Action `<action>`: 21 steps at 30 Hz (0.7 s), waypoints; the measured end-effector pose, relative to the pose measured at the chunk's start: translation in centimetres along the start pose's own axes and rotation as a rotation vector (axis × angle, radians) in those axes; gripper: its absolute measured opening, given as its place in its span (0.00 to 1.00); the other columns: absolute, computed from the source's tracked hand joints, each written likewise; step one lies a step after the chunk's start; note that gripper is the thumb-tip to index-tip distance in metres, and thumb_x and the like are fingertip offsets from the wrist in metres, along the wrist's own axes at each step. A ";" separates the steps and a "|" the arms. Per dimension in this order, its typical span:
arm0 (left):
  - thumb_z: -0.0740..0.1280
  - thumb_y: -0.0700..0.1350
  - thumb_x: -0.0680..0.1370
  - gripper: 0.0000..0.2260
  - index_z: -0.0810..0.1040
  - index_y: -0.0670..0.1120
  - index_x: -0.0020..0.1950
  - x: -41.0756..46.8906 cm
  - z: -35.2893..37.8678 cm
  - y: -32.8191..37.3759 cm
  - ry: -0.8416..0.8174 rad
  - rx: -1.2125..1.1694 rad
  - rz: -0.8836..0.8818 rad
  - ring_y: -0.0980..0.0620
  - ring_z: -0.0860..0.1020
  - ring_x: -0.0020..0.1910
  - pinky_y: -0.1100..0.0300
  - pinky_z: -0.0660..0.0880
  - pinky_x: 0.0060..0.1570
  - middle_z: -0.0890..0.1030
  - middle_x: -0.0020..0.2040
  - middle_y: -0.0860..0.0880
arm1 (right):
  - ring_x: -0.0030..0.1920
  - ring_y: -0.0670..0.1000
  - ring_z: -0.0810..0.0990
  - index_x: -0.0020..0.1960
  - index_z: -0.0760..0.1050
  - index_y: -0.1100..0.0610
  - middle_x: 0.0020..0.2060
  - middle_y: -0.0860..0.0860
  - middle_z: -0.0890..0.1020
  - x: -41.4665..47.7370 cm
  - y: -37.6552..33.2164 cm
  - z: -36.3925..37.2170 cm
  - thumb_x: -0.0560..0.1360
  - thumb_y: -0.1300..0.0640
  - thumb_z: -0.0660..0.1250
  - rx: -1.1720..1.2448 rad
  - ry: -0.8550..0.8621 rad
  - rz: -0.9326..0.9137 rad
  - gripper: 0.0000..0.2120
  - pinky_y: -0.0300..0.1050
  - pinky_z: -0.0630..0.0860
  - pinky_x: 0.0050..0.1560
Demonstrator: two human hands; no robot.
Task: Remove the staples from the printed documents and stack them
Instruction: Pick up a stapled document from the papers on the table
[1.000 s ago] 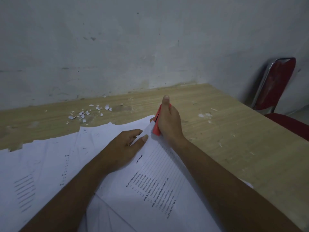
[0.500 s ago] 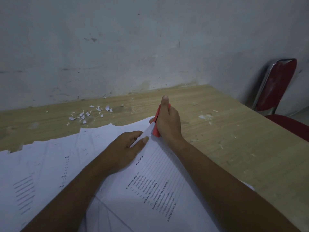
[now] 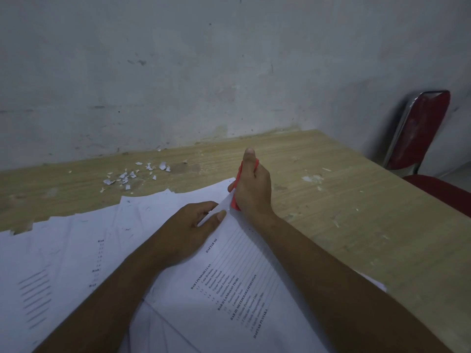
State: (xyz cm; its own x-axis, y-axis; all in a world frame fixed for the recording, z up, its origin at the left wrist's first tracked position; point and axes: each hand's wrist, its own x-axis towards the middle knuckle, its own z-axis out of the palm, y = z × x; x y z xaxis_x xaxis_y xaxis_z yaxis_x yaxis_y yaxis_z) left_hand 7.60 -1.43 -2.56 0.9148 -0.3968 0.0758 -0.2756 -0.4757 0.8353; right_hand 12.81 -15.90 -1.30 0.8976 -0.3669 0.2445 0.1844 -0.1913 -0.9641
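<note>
A printed document headed "DAFTAR ISI" lies on top of several spread white sheets on the wooden table. My left hand presses on the document and pinches its raised far corner between thumb and fingers. My right hand is closed around a red staple remover, held upright at that same corner with the thumb pointing up. The staple itself is hidden by my hands.
Small torn paper scraps lie on the table near the grey wall. More crumbs dot the table to the right. A red chair stands past the table's right edge.
Both hands stay at the document's far corner. The right hand with the red tool has shifted only slightly; the papers have not moved.
</note>
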 end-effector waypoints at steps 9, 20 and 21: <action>0.60 0.61 0.80 0.13 0.77 0.60 0.61 0.3 0.0 -0.9 0.011 -0.014 -0.034 0.60 0.77 0.62 0.52 0.72 0.65 0.80 0.58 0.64 | 0.29 0.53 0.77 0.46 0.74 0.57 0.31 0.55 0.77 1.9 -0.4 -2.5 0.80 0.43 0.56 0.312 -0.147 0.255 0.18 0.50 0.76 0.36; 0.60 0.51 0.82 0.07 0.73 0.65 0.55 0.1 -0.1 0.2 0.007 -0.066 -0.006 0.79 0.75 0.43 0.80 0.70 0.39 0.75 0.44 0.81 | 0.56 0.58 0.79 0.67 0.70 0.60 0.57 0.56 0.80 5.0 1.9 -7.7 0.81 0.42 0.58 -0.718 -0.238 -0.039 0.24 0.51 0.74 0.56; 0.60 0.51 0.82 0.07 0.73 0.65 0.54 0.1 -0.1 0.2 0.004 -0.069 -0.003 0.78 0.76 0.43 0.79 0.71 0.37 0.75 0.43 0.80 | 0.54 0.58 0.79 0.67 0.69 0.59 0.56 0.56 0.81 5.0 2.3 -7.8 0.81 0.41 0.58 -0.780 -0.231 -0.061 0.24 0.53 0.76 0.56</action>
State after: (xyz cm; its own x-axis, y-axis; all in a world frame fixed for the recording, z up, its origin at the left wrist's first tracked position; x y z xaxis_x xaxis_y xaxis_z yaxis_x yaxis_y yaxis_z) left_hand 7.70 -1.52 -2.36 0.9168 -0.3924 0.0747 -0.2516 -0.4219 0.8711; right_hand 14.62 -25.27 -1.51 0.9707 -0.1545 0.1839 -0.0201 -0.8151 -0.5790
